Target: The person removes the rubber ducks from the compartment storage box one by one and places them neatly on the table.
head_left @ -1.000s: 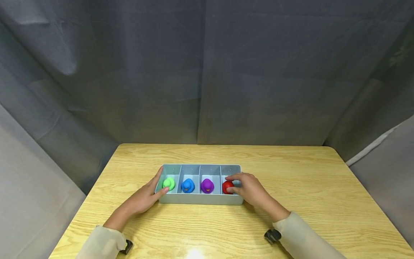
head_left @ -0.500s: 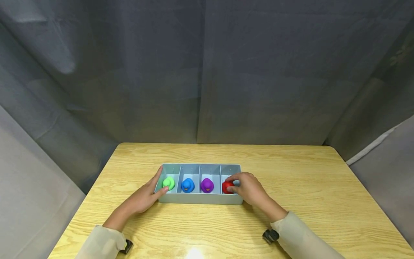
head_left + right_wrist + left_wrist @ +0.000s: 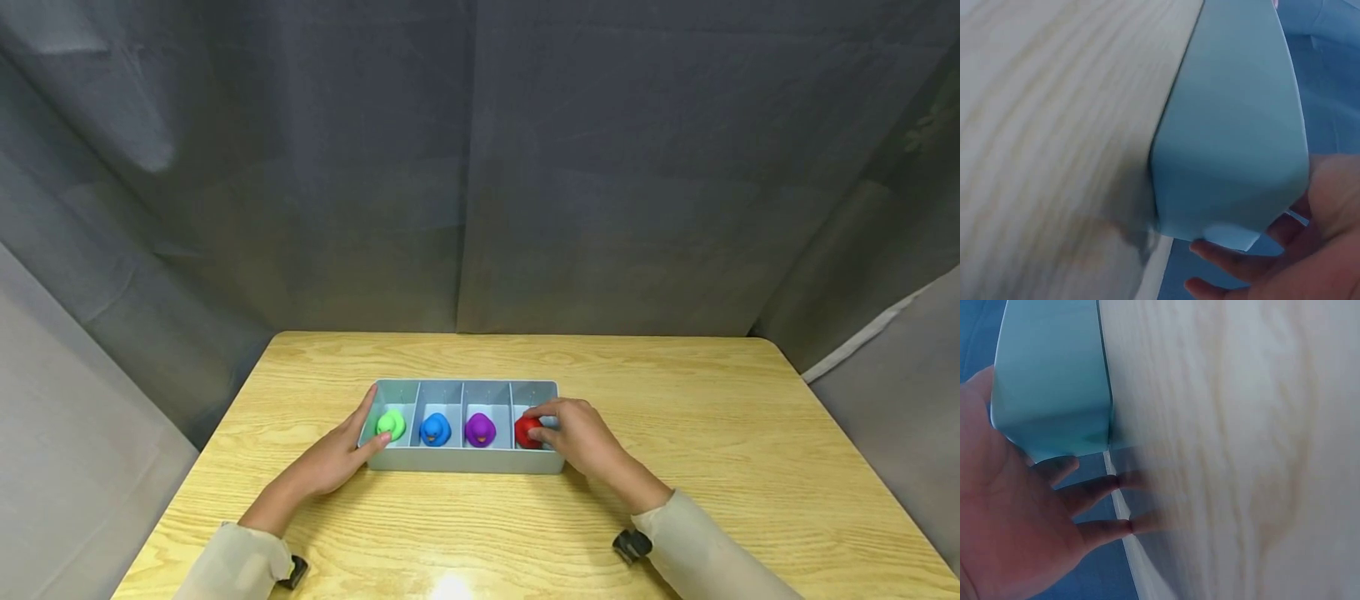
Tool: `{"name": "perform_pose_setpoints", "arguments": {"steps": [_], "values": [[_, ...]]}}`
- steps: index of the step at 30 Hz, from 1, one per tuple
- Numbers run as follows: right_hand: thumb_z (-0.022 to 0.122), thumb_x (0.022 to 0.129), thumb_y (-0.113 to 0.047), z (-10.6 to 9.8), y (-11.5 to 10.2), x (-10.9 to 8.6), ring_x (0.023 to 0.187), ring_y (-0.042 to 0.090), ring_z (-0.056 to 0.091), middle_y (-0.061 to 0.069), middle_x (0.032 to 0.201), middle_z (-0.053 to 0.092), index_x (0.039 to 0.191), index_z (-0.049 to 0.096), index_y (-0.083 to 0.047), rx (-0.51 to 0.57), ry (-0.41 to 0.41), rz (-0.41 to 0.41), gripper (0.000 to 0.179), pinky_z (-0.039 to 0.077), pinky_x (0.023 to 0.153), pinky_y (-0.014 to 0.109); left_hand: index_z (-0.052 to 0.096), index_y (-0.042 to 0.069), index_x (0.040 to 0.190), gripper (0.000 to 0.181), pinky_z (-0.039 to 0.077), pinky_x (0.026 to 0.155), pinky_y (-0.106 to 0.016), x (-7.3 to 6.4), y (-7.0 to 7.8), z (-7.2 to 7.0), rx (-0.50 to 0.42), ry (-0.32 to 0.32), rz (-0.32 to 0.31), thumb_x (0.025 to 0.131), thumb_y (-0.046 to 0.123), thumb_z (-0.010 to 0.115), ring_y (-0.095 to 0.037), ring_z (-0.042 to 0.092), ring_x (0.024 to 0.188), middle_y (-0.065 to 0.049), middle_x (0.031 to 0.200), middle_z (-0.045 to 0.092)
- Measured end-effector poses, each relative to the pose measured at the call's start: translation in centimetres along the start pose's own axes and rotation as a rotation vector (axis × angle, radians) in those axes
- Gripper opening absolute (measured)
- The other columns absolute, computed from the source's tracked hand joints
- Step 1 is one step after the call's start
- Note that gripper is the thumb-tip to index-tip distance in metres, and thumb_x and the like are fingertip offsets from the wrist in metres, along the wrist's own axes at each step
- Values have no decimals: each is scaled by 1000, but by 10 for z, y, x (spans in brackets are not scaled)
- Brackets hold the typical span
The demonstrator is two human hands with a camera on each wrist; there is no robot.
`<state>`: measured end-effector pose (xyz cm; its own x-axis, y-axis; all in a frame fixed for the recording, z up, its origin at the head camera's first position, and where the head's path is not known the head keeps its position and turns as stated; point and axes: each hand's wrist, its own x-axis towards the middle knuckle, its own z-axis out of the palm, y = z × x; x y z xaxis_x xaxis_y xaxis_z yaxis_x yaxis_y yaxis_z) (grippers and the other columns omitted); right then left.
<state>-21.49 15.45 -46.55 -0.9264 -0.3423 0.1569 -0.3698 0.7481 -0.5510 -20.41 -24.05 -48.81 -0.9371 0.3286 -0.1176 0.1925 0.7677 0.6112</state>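
A pale grey-blue divided box (image 3: 465, 461) sits on the wooden table, one small rubber duck in each compartment. From left to right lie a green duck (image 3: 393, 422), a blue duck (image 3: 435, 429), a purple duck (image 3: 480, 430) and a red duck (image 3: 525, 432), partly hidden by fingers. My left hand (image 3: 336, 457) rests against the box's left end, thumb over the front rim beside the green duck, fingers straight along the outside. With thumb and index finger, my right hand (image 3: 583, 437) pinches the red duck inside the rightmost compartment. Its other fingers (image 3: 1229, 259) extend outside the box's end.
The light wood table (image 3: 720, 433) reaches out on both sides of the box. Behind it hangs a dark grey curtain (image 3: 360, 167), with paler cloth at the left and right sides. Small black devices (image 3: 632, 546) sit at both wrists.
My right thumb shifts slightly on the red duck. My left hand, the box and the other ducks stay in place.
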Motion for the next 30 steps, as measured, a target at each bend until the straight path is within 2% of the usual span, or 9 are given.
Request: {"name": "perform_pose_setpoints", "arguments": {"steps": [5, 16, 30], "values": [[83, 87, -13, -7, -1, 1, 110, 32, 70, 10, 112, 77, 113, 80, -8, 20, -5, -8, 26, 55, 96, 51, -11, 30, 166, 85, 25, 118, -68, 0, 0, 0, -11, -5, -10, 106, 60, 43, -46, 23, 153, -12, 173, 5], [83, 89, -15, -22, -6, 0, 115, 34, 68, 9, 116, 76, 117, 80, -11, 24, -12, -13, 28, 49, 101, 57, -11, 32, 166, 85, 25, 117, -69, 0, 0, 0, -8, -3, -10, 107, 59, 43, -46, 23, 153, -11, 173, 6], [80, 90, -9, -39, -9, 1, 113, 39, 69, 7, 110, 76, 118, 78, -6, 103, -3, -39, 28, 56, 96, 53, -11, 31, 166, 85, 24, 118, -69, 0, 1, 0, -16, -9, -14, 106, 60, 43, -46, 22, 153, -12, 173, 4]]}}
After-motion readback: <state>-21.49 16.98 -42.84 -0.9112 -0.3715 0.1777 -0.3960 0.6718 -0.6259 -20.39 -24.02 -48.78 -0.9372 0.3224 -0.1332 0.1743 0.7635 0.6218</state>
